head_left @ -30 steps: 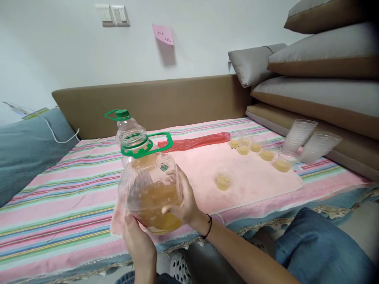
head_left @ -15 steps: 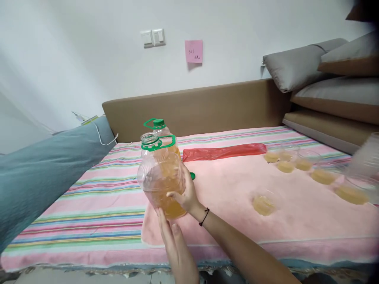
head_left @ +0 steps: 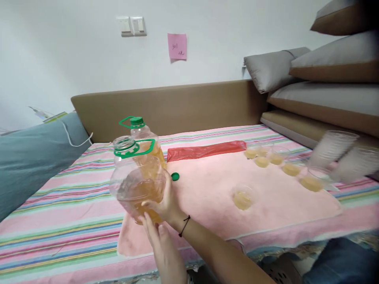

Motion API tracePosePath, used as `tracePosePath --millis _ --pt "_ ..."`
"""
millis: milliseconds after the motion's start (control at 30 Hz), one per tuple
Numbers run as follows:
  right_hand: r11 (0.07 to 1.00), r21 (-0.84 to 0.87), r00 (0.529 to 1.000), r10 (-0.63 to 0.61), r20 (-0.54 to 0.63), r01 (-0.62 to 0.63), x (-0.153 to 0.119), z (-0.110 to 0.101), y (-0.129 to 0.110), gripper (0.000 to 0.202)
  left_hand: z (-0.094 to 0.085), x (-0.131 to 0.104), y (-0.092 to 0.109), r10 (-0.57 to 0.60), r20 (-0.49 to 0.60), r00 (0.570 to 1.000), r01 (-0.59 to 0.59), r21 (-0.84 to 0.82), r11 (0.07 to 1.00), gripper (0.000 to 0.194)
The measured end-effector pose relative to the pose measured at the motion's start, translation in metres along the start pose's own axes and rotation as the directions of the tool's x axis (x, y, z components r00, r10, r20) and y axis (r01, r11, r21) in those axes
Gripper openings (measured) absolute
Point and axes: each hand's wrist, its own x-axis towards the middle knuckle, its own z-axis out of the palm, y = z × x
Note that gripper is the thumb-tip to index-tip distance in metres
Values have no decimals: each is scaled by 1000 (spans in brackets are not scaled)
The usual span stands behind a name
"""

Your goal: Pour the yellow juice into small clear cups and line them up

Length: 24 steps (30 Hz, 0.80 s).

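Observation:
A clear plastic jug (head_left: 137, 185) of amber liquid, with a green collar handle and an uncapped mouth, stands close in front of me. My right hand (head_left: 166, 201), a black cord bracelet on its wrist, is wrapped round the jug's right side, thumb across the near face. My left hand (head_left: 161, 242) reaches from below, its fingers straight and touching the jug's lower near side. Behind stands a second jug (head_left: 148, 134) with its green cap on, partly hidden. A loose green cap (head_left: 175, 176) lies right of the jugs. One clear cup (head_left: 243, 198) holds some pale yellow liquid.
Several more cups (head_left: 291, 169) with liquid stand at right, beside tall stacks of clear cups (head_left: 333, 150). A folded red plastic bag (head_left: 207, 151) lies along the back of the pink cloth (head_left: 207, 193). Grey-brown cushions (head_left: 331, 96) are piled at far right.
My view has turned right, so everything sits further left in it. The cup stacks now show more fully. Both hands remain at the same jug; the left fingers overlap its lower side a little more.

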Motion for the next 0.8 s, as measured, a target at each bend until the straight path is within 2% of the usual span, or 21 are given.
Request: tracePosePath --millis 133,200,267,333,367,500,600,700,733,800 --pt "995 -100 996 21 87 -12 6 -8 -9 111 3 1 7 15 -19 1000 -14 70 997 70" --pt "987 -161 987 11 163 16 7 -21 -21 113 4 1 8 23 -29 999 -20 90 996 73" --pt "976 -210 978 -15 206 59 7 -44 -38 109 4 2 8 29 -40 999 -25 111 994 77" --pt "965 -243 980 -55 191 101 7 -78 -62 98 4 2 8 40 -51 998 -33 132 991 79" --pt "960 -260 986 -65 154 104 8 -99 -74 84 4 2 7 46 -56 997 -38 140 989 79" --pt "923 -385 993 -39 -113 -7 7 -201 -116 59 6 -3 9 89 -78 993 -76 154 985 77" --pt "907 -409 970 -1 -243 -102 -6 -272 -127 44 16 -13 12 210 -56 976 -198 160 967 72" --pt "883 -416 952 100 -289 -218 -31 -317 -121 32 36 -25 15 308 76 948 -315 106 943 63" --pt "874 -415 950 146 -276 -255 -39 -325 -117 29 45 -29 15 298 152 942 -311 66 948 58" --pt "861 -403 945 235 -228 -311 -53 -331 -107 25 66 -37 14 220 346 912 -229 -14 973 48"
